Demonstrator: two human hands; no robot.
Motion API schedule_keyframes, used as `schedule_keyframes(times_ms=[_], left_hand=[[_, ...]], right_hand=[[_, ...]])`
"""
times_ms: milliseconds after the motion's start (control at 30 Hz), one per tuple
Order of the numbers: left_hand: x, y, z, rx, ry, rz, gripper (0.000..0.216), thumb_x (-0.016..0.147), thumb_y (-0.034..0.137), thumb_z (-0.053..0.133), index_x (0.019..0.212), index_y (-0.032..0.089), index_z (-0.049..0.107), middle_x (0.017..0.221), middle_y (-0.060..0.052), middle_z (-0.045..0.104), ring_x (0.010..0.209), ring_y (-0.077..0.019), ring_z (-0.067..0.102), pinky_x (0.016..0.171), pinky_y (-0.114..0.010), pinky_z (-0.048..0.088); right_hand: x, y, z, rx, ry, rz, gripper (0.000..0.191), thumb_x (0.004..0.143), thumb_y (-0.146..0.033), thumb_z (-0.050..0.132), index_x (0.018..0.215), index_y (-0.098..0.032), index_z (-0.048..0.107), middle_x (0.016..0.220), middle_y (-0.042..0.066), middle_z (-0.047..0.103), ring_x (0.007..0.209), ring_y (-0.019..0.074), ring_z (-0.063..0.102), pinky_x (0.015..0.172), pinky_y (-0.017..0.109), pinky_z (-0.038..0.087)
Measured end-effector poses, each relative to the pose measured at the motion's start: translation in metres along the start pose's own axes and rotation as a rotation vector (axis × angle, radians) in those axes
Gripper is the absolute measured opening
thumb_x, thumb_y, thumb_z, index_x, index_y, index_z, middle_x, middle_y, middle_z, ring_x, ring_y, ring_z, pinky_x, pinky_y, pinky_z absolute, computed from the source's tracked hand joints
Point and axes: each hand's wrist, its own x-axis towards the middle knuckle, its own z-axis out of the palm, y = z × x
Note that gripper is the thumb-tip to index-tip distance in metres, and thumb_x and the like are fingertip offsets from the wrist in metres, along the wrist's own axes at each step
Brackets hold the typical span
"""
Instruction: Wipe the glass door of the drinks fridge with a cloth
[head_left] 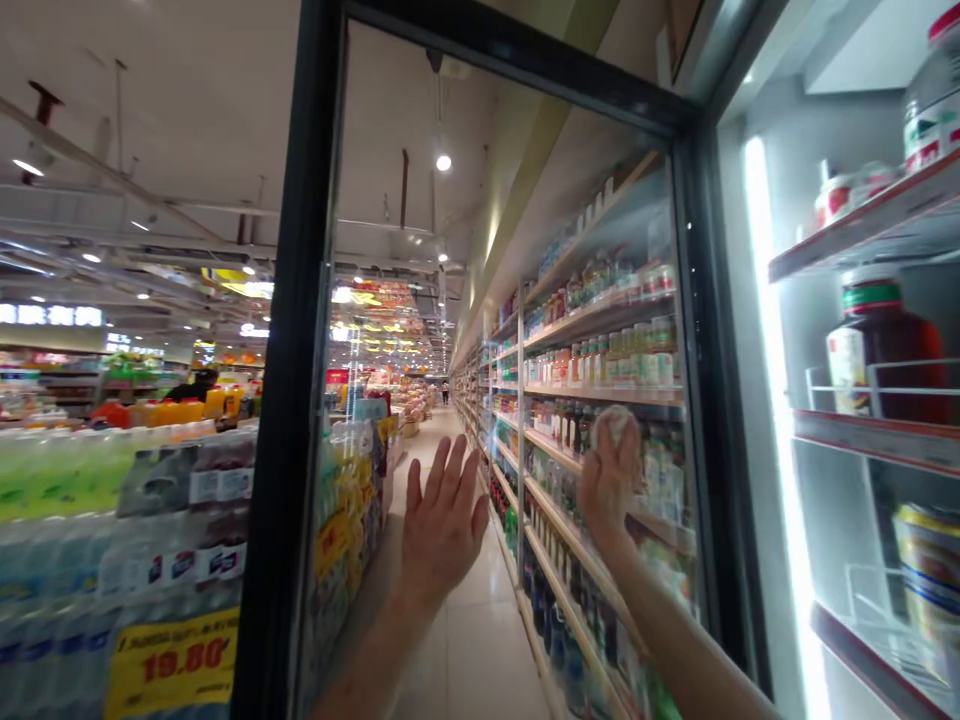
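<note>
In front of me stands a glass door (pixel 555 200) with a thick black frame, swung out from a lit cooler. My left hand (pixel 442 525) is raised before the glass with its fingers stretched out and slightly spread, holding nothing. Whether its palm touches the pane I cannot tell. Farther right, my right hand (pixel 606 490) holds a crumpled whitish cloth (pixel 619 432) up against the glass. That hand is somewhat blurred, and its fingers partly cover the cloth.
On the right, cooler shelves (pixel 862 430) carry bottles, including a dark bottle with a green cap band (pixel 885 345), and a yellow can (pixel 930 570). Packed drinks and a yellow price sign (pixel 172 665) stand on the left. An aisle with stocked shelves shows in the glass.
</note>
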Motion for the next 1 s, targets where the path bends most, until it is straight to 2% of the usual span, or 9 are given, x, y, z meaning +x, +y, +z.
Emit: schedule_keyframes(times_ms=[133,300,467,500,600,667,767,833,1000], left_hand=[[0.000,0.000,0.000,-0.013,-0.008,-0.006,0.044,0.087,0.026,0.045,0.129,0.015,0.045,0.132,-0.011,0.051,0.130,-0.0226,0.037,0.112,-0.043,0.016],[0.000,-0.002,0.000,-0.018,0.006,0.004,0.044,0.086,0.025,0.047,0.129,0.015,0.045,0.131,-0.011,0.052,0.130,-0.0221,0.037,0.112,-0.042,0.016],[-0.003,-0.004,0.000,-0.082,0.031,0.018,0.038,0.085,0.020,0.047,0.123,0.015,0.049,0.128,-0.012,0.054,0.130,-0.0223,0.037,0.110,-0.043,0.021],[-0.003,-0.004,-0.001,-0.094,0.036,0.025,0.036,0.085,0.020,0.048,0.121,0.015,0.050,0.127,-0.012,0.055,0.130,-0.0222,0.038,0.110,-0.043,0.022],[-0.004,-0.004,-0.003,-0.106,0.037,0.029,0.034,0.085,0.019,0.047,0.119,0.016,0.051,0.126,-0.011,0.056,0.129,-0.0211,0.039,0.110,-0.041,0.022],[-0.003,-0.003,-0.004,-0.107,0.031,0.020,0.035,0.085,0.019,0.047,0.120,0.017,0.050,0.126,-0.010,0.056,0.128,-0.0208,0.040,0.109,-0.041,0.023],[-0.003,-0.003,-0.005,-0.114,0.028,0.025,0.034,0.084,0.018,0.048,0.118,0.016,0.051,0.126,-0.012,0.056,0.128,-0.0221,0.040,0.108,-0.041,0.025],[-0.003,-0.002,-0.005,-0.111,0.035,0.031,0.033,0.084,0.018,0.048,0.116,0.015,0.052,0.125,-0.012,0.056,0.127,-0.0224,0.042,0.108,-0.041,0.025],[-0.002,-0.001,-0.006,-0.090,0.034,0.026,0.031,0.084,0.018,0.048,0.115,0.016,0.052,0.122,-0.010,0.059,0.124,-0.0216,0.045,0.108,-0.040,0.023]], right_hand=[[-0.009,-0.009,-0.002,0.073,-0.214,-0.396,0.059,0.087,-0.019,0.040,0.141,-0.036,0.024,0.150,0.003,0.026,0.138,0.0259,0.022,0.109,0.051,0.023],[-0.005,-0.013,-0.001,0.002,0.013,-0.026,0.053,0.089,-0.021,0.036,0.141,-0.026,0.029,0.150,0.012,0.022,0.138,0.0298,0.021,0.105,0.054,0.027],[-0.007,-0.018,-0.002,0.079,-0.221,-0.425,0.051,0.087,-0.018,0.040,0.136,-0.033,0.038,0.147,0.004,0.031,0.138,0.0249,0.021,0.110,0.049,0.021],[-0.005,-0.014,-0.001,0.068,-0.197,-0.386,0.051,0.087,-0.019,0.039,0.136,-0.032,0.038,0.147,0.004,0.031,0.138,0.0248,0.022,0.109,0.049,0.021],[0.002,-0.003,0.001,0.003,-0.017,-0.042,0.050,0.089,-0.022,0.035,0.139,-0.026,0.034,0.150,0.010,0.023,0.138,0.0280,0.021,0.106,0.052,0.026],[0.000,-0.005,0.001,0.001,0.001,0.000,0.053,0.088,-0.021,0.034,0.141,-0.024,0.030,0.151,0.011,0.020,0.138,0.0288,0.020,0.105,0.052,0.027],[-0.013,-0.018,-0.002,0.071,-0.185,-0.357,0.058,0.085,-0.017,0.040,0.140,-0.030,0.030,0.149,0.005,0.027,0.138,0.0261,0.022,0.109,0.049,0.023],[-0.015,-0.020,-0.003,0.088,-0.224,-0.439,0.058,0.084,-0.016,0.042,0.138,-0.033,0.033,0.148,0.003,0.030,0.138,0.0254,0.023,0.110,0.049,0.021],[0.002,-0.011,0.000,0.015,0.012,0.013,0.050,0.089,-0.021,0.034,0.139,-0.023,0.035,0.150,0.011,0.023,0.138,0.0289,0.021,0.106,0.053,0.025]])
